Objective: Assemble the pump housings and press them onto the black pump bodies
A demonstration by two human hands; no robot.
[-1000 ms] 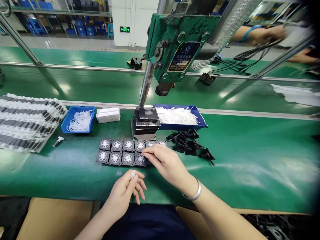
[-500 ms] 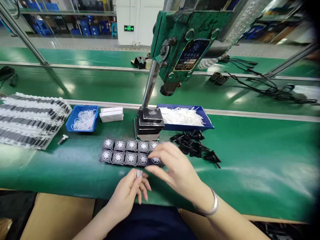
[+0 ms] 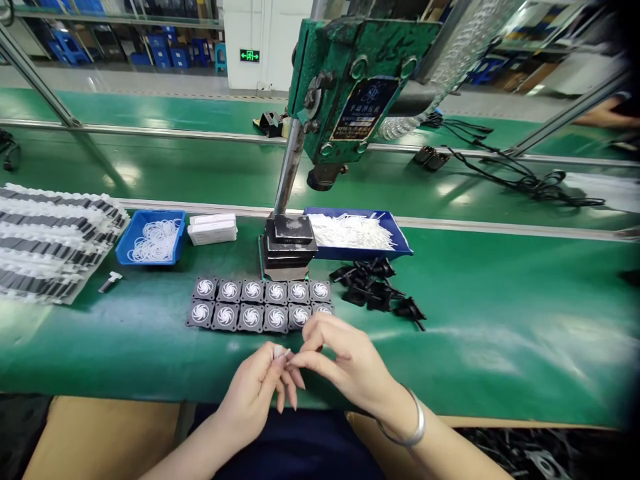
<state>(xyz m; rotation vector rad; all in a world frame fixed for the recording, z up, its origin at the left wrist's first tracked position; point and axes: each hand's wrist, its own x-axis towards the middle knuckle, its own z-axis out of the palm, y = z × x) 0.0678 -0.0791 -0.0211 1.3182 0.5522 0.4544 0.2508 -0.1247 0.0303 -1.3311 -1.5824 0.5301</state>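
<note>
My left hand (image 3: 257,383) is closed, pinching a small bunch of white strips (image 3: 279,350) between thumb and fingertips. Close against its fingertips is my right hand (image 3: 345,357), with thumb and index finger bent together beside a thin white end that sticks out. Whether the right fingers grip that end is too small to tell. Just beyond both hands lie two rows of black square fan-like parts (image 3: 251,317) with white spiral faces. The right hand partly covers the nearest ones at the row's right end.
A green hand press (image 3: 345,93) rises over stacked metal blocks (image 3: 290,247). Around it are a blue bin (image 3: 363,253) of white strips, black parts (image 3: 370,287), a blue tray (image 3: 150,260) of white rings, white blocks (image 3: 213,230) and grey-white pieces (image 3: 50,240). Someone's arm (image 3: 607,113) shows far right.
My right hand has come down from over the fan-like parts to my left fingertips, and its fingers have drawn together. The view has shifted slightly. Someone's arm now shows at far right.
</note>
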